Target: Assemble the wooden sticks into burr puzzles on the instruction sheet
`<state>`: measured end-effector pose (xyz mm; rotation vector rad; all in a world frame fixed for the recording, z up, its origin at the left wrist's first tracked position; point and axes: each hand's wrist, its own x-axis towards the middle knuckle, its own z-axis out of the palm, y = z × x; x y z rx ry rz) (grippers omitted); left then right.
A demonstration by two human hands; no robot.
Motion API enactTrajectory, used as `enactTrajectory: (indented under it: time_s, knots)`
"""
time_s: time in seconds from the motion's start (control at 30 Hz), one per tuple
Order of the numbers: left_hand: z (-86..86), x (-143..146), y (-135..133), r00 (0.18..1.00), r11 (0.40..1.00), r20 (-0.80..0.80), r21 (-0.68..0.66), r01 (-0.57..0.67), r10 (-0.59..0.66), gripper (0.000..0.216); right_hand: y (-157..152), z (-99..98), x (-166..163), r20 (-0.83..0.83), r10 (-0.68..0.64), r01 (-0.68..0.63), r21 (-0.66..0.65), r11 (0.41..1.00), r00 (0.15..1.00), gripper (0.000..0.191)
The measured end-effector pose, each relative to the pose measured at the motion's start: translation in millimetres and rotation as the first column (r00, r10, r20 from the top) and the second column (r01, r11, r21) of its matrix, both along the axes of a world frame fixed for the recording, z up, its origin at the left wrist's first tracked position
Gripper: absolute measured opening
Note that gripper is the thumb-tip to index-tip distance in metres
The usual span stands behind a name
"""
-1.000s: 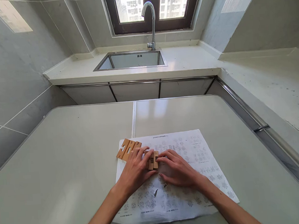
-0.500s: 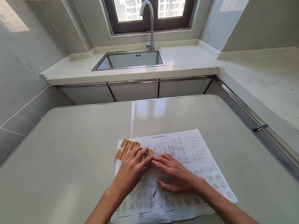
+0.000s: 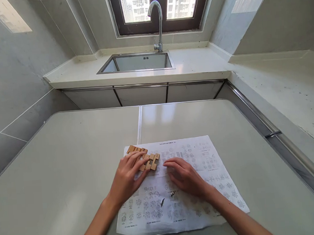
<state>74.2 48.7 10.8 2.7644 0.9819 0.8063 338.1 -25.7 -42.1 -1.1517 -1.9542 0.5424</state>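
Note:
Several notched wooden puzzle pieces [image 3: 153,162] lie side by side in a slanting row, some bearing dark numbers. They rest on the upper left of a printed paper sheet [image 3: 196,215] covered in small diagrams. My left hand [image 3: 126,175] lies over the row's left and middle part, fingers spread and touching the pieces, hiding some of them. Just right of the row, my right hand [image 3: 188,178] hovers over or rests on the paper with loosely bent fingers. Nothing shows in it, and a small gap parts its fingertips from the wood.
The paper lies on a pale folding table [image 3: 69,166] with a seam down its middle. Beyond it stand a white counter [image 3: 193,61], a sink [image 3: 137,71] and a curved faucet [image 3: 159,27] below a window. A metal rail [image 3: 296,147] runs along the right.
My right hand has drawn back to the right, off the wooden pieces. My left hand has shifted left, uncovering the pieces at the right end and covering more at the left.

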Motion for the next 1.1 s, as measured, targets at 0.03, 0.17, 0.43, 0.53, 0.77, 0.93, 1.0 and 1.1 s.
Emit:
enactTrajectory:
  time_s: [0.03,0.17,0.43,0.53,0.77,0.93,1.0,1.1]
  knots:
    - [0.8,-7.2,3.6,0.996,0.998,0.057,-0.001,-0.065,0.065,0.026,0.6,-0.8,0.9,-0.031,-0.029,0.028,-0.015,0.999,0.999,0.033]
    - [-3.5,-41.1,19.7,0.895,0.916,0.206,-0.156,-0.369,0.395,0.015,2.3,-0.4,3.0,-0.126,-0.093,0.079,-0.114,0.990,0.988,0.019]
    - [-20.7,-75.2,28.2,0.742,0.686,0.160,-0.543,-0.484,0.651,0.042,2.7,0.0,3.1,-0.133,-0.131,0.103,-0.203,0.974,0.982,0.017]
    - [-22.0,-74.7,27.7,0.734,0.675,0.159,-0.554,-0.488,0.661,0.042,3.3,-1.4,4.0,-0.140,-0.137,0.101,-0.236,0.967,0.981,0.017]
    - [-26.4,-74.1,27.3,0.756,0.705,0.124,-0.481,-0.521,0.643,0.036,3.4,2.0,4.3,-0.131,-0.134,0.097,-0.256,0.962,0.982,0.017]
    - [-27.4,-73.4,26.5,0.780,0.731,0.106,-0.442,-0.519,0.617,0.035,4.2,2.5,3.4,-0.107,-0.142,0.111,-0.253,0.961,0.984,0.016]
    - [-27.2,-72.7,26.2,0.788,0.741,0.100,-0.429,-0.517,0.608,0.034,4.8,2.2,3.4,-0.102,-0.141,0.112,-0.252,0.961,0.985,0.016]
    - [-26.3,-71.6,26.0,0.795,0.750,0.093,-0.414,-0.516,0.599,0.035,5.3,2.1,3.7,-0.100,-0.137,0.108,-0.256,0.961,0.986,0.016]
